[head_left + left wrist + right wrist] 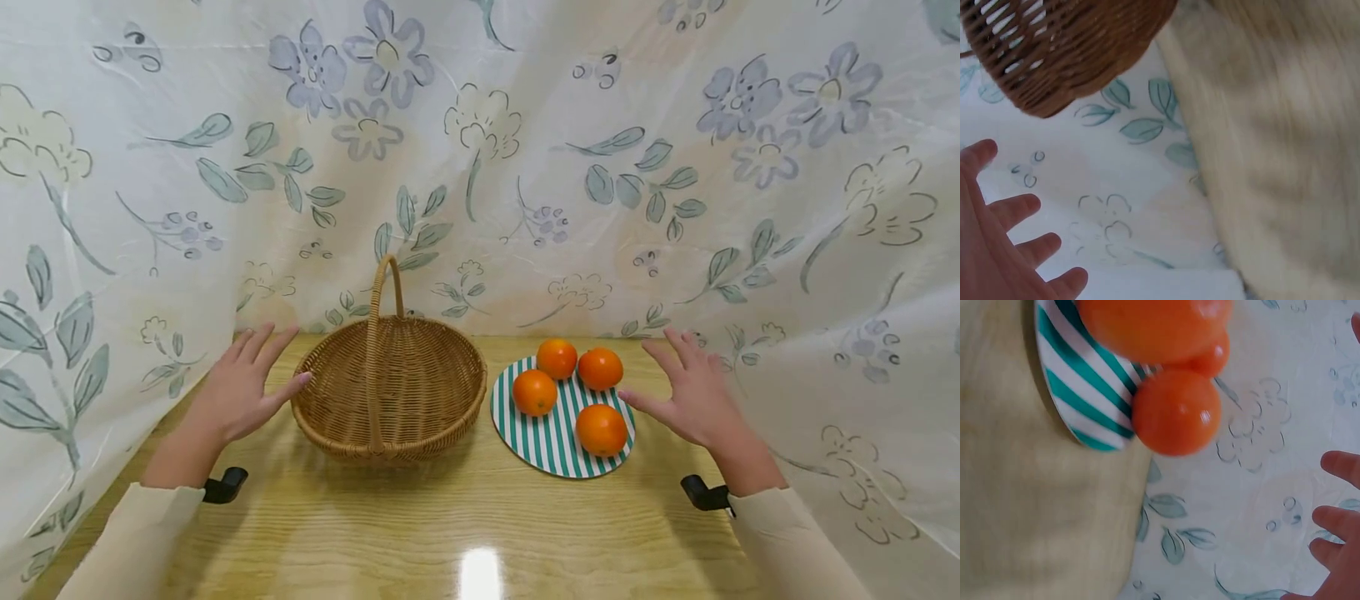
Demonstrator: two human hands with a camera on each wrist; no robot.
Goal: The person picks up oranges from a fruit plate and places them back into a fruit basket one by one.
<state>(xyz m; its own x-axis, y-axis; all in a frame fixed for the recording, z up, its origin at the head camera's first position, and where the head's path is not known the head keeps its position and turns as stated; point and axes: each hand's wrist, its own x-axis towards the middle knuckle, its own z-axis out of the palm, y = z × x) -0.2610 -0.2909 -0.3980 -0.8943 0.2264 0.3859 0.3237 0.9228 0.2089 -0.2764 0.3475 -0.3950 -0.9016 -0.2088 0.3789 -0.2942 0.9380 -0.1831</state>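
- Four oranges lie on the plate and none in the basket, so judging from this the moving of fruit has not begun; both hands hold nothing.
- Largest is the floral cloth (480, 167), which hangs as a backdrop along the far side and drapes down both sides of the scene.
- Next is the wooden table (465, 517), which carries everything, with a bright glare spot at its near edge.
- The wicker basket (390, 392) stands upright left of centre. It looks empty, and its arched handle (378, 333) runs from the near rim to the far rim, so the long axis of the handle points away from the person.
- The green-and-white striped plate (540, 446) lies flat just right of the basket. Its stripes run roughly near to far, slightly slanted.
- The left hand (243, 387) hovers just left of the basket, fingers spread and straight, grip released; its thumb tip is close to the rim, and whether it touches I cannot tell.
- The right hand (693, 396) hovers just right of the plate, fingers likewise spread, grip released, thumb pointing at the nearest fruit.
- The oranges (602, 429) sit in a loose cluster, three toward the far part of the plate and one nearer, on the right.
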